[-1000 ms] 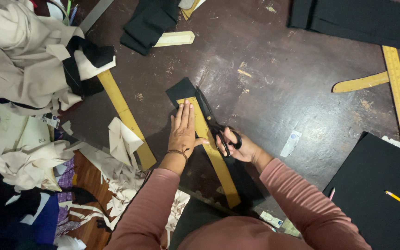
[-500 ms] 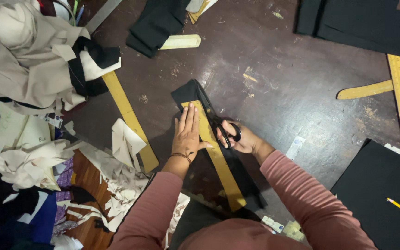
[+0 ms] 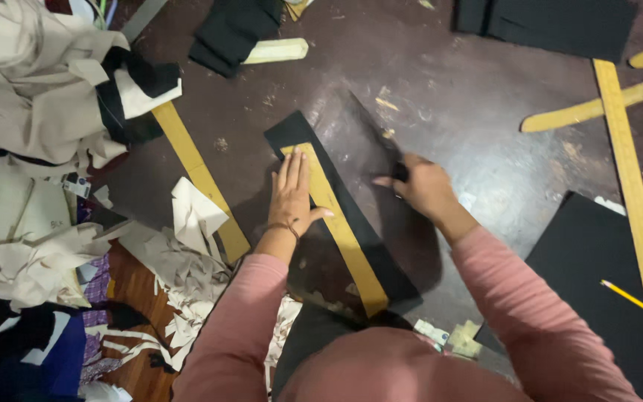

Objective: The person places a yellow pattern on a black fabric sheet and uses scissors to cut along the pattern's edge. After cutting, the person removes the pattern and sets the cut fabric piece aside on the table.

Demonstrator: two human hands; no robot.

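Observation:
A long black fabric strip (image 3: 351,216) lies on the dark worktable (image 3: 455,97), with a narrow yellow pattern strip (image 3: 340,227) on top of it. My left hand (image 3: 292,193) lies flat, fingers together, on the upper end of the yellow strip. To the right of the fabric, my right hand (image 3: 424,187) is closed around the dark handles of the scissors (image 3: 400,173). The blades are lost in a dark motion blur reaching up and left from that hand. Both sleeves are pink.
A heap of beige and black cloth (image 3: 31,89) and white offcuts (image 3: 187,223) lie at the left, beside a second yellow strip (image 3: 199,179). At the right are a wooden square (image 3: 626,164), curved rulers (image 3: 582,112) and a black sheet (image 3: 589,260) with a yellow pencil (image 3: 626,296). More black cloth (image 3: 232,33) lies at the top.
My right hand has pulled the scissors away from the fabric edge toward the right. My left hand stays pressed on the yellow strip. The camera has shifted slightly.

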